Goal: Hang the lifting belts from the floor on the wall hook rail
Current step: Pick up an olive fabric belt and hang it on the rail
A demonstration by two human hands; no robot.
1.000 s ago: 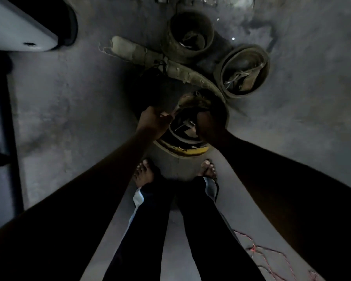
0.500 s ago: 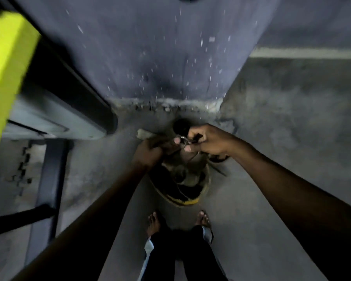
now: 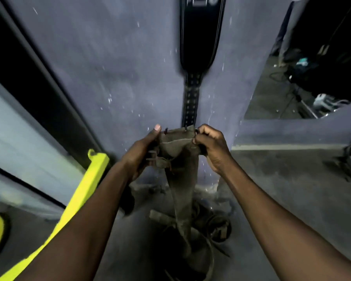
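While your left hand (image 3: 140, 157) and right hand (image 3: 211, 149) pinch its top, the olive canvas belt (image 3: 182, 171) hangs straight down, just under the black leather belt (image 3: 201, 37).

One camera sits on the person's head. It looks forward and down, along both arms. The left hand (image 3: 141, 153) and the right hand (image 3: 210, 148) hold up a belt (image 3: 178, 142) in the middle of the picture, close to the camera. Past the hands, the wall (image 3: 120, 67) stands near and fills the top. Under the hands, the floor (image 3: 282, 189) lies farther away; it is dim and blurry there, so how far is hard to tell. The wide lens bends the edges.
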